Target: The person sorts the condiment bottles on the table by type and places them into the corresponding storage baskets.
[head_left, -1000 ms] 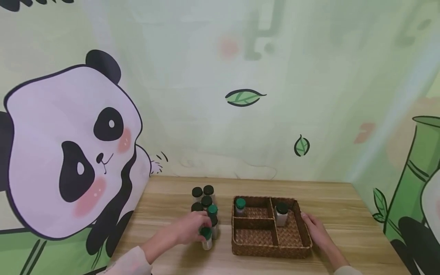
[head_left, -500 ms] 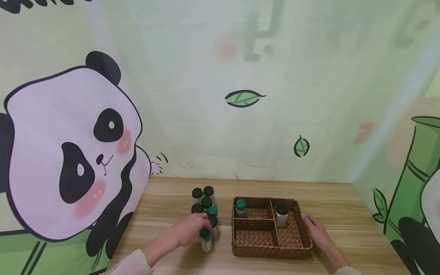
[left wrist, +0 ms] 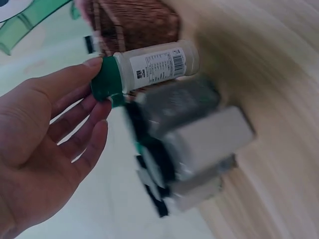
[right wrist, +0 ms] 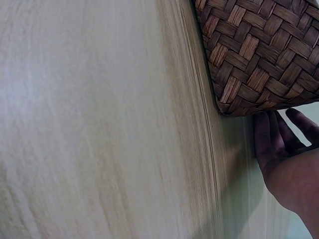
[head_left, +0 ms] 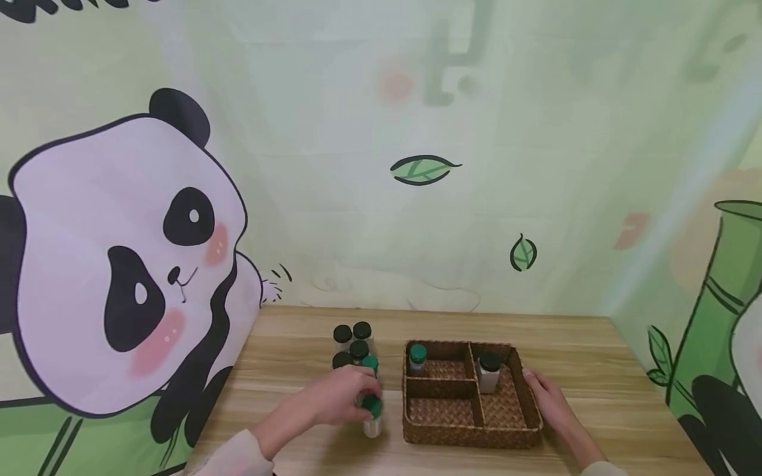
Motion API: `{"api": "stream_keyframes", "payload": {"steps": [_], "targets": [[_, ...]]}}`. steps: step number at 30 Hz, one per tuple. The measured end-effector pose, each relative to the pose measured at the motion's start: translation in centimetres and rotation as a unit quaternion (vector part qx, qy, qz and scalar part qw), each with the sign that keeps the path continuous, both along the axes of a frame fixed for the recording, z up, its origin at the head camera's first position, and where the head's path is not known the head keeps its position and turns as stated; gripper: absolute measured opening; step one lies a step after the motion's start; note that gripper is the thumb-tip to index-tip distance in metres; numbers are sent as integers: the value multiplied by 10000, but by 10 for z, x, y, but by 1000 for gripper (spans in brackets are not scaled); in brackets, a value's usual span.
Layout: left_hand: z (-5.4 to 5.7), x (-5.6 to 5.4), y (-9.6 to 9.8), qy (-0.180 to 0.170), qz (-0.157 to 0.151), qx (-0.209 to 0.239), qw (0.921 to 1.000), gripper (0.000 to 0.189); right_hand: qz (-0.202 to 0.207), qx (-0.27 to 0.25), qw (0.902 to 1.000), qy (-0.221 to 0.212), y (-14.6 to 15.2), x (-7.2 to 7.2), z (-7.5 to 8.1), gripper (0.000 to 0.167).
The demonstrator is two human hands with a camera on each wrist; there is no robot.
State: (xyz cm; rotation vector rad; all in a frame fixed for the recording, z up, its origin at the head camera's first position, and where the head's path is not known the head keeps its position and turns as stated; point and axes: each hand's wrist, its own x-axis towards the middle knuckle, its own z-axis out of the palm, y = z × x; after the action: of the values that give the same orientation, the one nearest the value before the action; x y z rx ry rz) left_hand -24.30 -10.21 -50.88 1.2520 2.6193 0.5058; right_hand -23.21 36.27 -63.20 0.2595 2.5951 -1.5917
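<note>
On your left, the wall carried a large cartoon panda print (head_left: 119, 258), and the pale green backdrop with painted leaves (head_left: 424, 168) ran behind the light wooden table (head_left: 297, 344). Your left hand (head_left: 339, 396) pinched the green cap of a small clear plastic bottle with a white label (head_left: 372, 418) with the fingertips (left wrist: 94, 63); the bottle was just beside the left wall of the brown woven basket with three compartments (head_left: 470, 436). Behind it stood a tight group of dark-capped bottles (head_left: 352, 344). Inside the basket, a green-capped bottle (head_left: 417, 359) and a black-capped bottle (head_left: 489, 371) stood in separate back compartments. Your right hand (head_left: 550, 400) rested with straight fingers against the basket's right side.
</note>
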Motion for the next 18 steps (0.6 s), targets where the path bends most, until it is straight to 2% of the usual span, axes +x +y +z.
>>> {"api": "stream_keyframes", "payload": {"steps": [6,11,15,18], "targets": [[22,-8,23,-484,-194,701,9962,29,-49,41,9999,98,0,1,-1,73],[38,-20,43,-793,83,940,9924,30,-81,53,9997,210,-1,1,-3,71],[43,-31,63,-726,264,1089,9910,33,-87,80,9995,294,-1,1,-3,70],[38,-42,79,-608,400,1295,9889,34,-101,97,9994,308,0,1,-2,69]]}}
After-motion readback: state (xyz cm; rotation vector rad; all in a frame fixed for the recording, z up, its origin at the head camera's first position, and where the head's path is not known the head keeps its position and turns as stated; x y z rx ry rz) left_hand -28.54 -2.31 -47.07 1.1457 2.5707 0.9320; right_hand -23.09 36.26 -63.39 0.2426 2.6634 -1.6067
